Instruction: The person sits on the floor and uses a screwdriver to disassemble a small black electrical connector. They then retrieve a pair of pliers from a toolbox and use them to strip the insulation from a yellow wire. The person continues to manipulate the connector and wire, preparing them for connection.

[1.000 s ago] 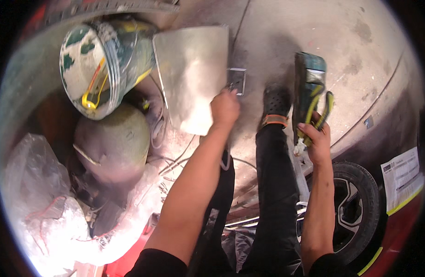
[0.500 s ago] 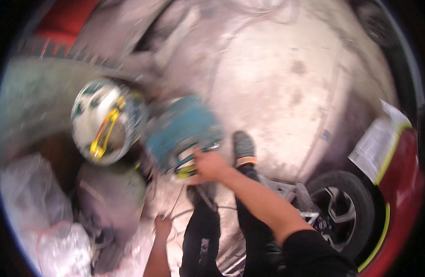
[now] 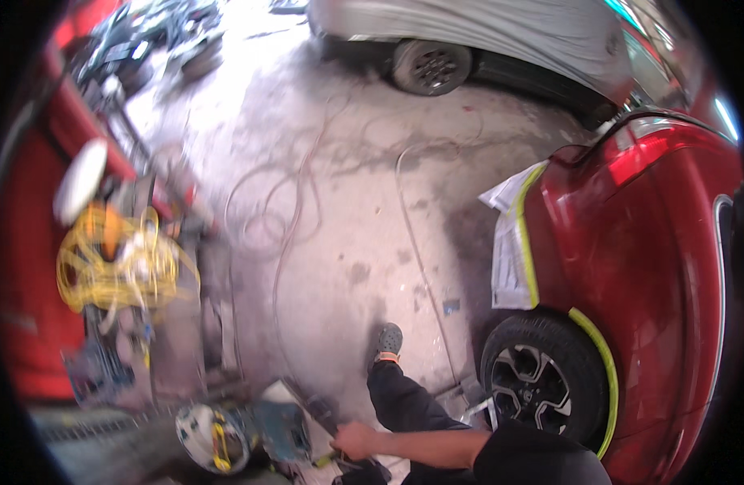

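My right hand [image 3: 356, 441] reaches in low at the middle, its fingers curled closed. Its fingertips meet the end of a dark elongated object [image 3: 322, 411]; blur hides what exactly they hold. Just left of it stands a worn teal box-shaped container [image 3: 281, 430], with a pale flap or panel [image 3: 276, 393] at its far edge. Farther left is a round bucket [image 3: 196, 454] with a whitish inside, and a yellow-handled tool [image 3: 221, 443] lies across it. My left hand is out of the picture.
At the right stands a red car [image 3: 630, 242] with masking paper [image 3: 513, 242], yellow tape and a wheel [image 3: 533, 388]. Hoses [image 3: 287, 242] snake over the concrete floor. A coiled yellow line [image 3: 117, 267] lies on a cluttered cart at left. A covered vehicle [image 3: 485, 24] stands at the back.
The view has tilted up, bringing the far floor and more of the car into sight. My right hand has shifted off the teal container's top to its right side. My left hand has left the picture.
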Tool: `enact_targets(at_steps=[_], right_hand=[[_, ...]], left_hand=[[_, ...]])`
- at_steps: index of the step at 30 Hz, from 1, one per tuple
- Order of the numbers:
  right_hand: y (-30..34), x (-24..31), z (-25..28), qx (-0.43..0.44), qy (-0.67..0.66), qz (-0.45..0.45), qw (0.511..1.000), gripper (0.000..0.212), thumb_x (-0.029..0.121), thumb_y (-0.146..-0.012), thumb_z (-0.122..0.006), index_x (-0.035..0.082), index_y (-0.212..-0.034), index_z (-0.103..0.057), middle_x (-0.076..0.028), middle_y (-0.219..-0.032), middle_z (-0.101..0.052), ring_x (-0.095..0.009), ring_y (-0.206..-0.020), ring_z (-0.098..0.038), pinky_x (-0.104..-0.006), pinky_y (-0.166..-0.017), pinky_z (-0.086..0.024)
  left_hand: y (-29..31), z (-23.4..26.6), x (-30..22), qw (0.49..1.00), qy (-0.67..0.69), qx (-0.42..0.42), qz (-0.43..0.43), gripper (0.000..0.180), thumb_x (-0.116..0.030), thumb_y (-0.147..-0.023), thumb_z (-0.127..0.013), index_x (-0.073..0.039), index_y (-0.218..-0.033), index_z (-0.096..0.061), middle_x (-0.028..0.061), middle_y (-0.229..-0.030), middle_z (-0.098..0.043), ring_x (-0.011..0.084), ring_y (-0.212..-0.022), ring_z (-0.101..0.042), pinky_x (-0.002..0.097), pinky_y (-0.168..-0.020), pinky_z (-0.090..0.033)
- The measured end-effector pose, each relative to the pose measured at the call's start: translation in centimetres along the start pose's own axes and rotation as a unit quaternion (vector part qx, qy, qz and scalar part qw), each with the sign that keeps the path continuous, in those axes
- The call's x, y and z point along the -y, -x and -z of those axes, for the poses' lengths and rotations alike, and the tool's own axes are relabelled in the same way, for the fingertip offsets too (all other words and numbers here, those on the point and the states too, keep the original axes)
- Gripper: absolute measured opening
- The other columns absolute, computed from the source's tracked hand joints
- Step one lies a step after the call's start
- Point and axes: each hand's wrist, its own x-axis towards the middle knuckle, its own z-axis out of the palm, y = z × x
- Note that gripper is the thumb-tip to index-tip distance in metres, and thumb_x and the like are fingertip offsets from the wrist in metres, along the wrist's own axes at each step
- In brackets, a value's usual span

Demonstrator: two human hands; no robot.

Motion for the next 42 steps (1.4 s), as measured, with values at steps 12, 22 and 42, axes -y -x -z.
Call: enact_targets(at_steps=[12,22,42], right_hand=[[20.7,-12.7,50.1,-0.159,-0.054,0.037,0.985,0.023,0.025,-0.060,-0.074,0.011,-0.078,-0.076,-0.018,-0.073,-0.069,-0.038,-0.072,-0.068,-0.0494,-0.066,-0.054],[42.3,-44.7,81.4,-0.674,-0.548,-0.039,0.494,0.016,0.005,-0.084,-0.053,0.002,-0.099,-0.059,-0.005,-0.082,-0.054,-0.013,-0.068,-0.054,-0.0276,-0.054,-0.042],[80.0,-90.9,101.8,-0.789,-0.483,-0.201,0.324,0.050,0.044,-0.105,-0.033,0.002,-0.090,-0.054,-0.006,-0.084,-0.057,-0.016,-0.067,-0.051,-0.0307,-0.063,-0.043]], left_hand=[[-15.4,12.3,-69.8,0.874,-0.133,0.252,-0.393,0.057,-0.010,-0.084,-0.070,-0.004,-0.136,-0.048,0.0095,-0.104,-0.068,0.0193,-0.089,-0.061,0.0346,-0.076,-0.051],[-13.7,15.8,-116.8,0.853,0.169,0.335,-0.364,0.034,0.000,-0.080,-0.058,0.001,-0.114,-0.061,0.0065,-0.095,-0.065,0.0152,-0.086,-0.062,0.0315,-0.074,-0.051],[3.6,-17.0,-199.8,0.648,-0.105,0.506,-0.559,0.032,-0.002,-0.092,-0.058,0.001,-0.124,-0.056,0.0081,-0.110,-0.070,0.0168,-0.092,-0.066,0.0312,-0.085,-0.051]])
